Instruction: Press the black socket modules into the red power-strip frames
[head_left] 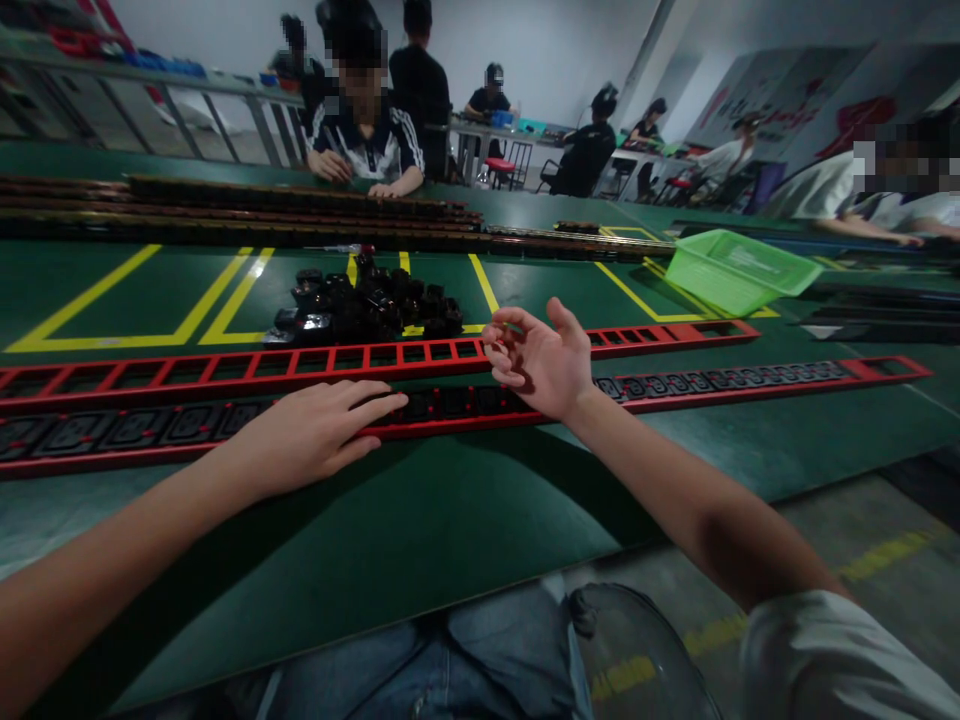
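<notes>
My left hand (319, 430) lies palm down over the near red frame strip (896, 366), fingers stretched along it. Black rectangular socket-like parts (135, 426) sit in a row in that strip. Above the strips my right hand (541, 358) is raised with its palm turned up, fingers partly curled and thumb apart, nothing visible in it. A second red strip (300, 364) with open slots runs just behind the first. Beyond it lies a loose heap of black parts (375, 300); single pieces are hard to tell apart.
Long dark rails (225, 212) are stacked across the green table (420, 520), marked with yellow tape. A light green plastic basket (739, 272) stands tilted at the right. A person (367, 140) sits opposite; another person's arms (862, 220) reach over dark strips at the far right.
</notes>
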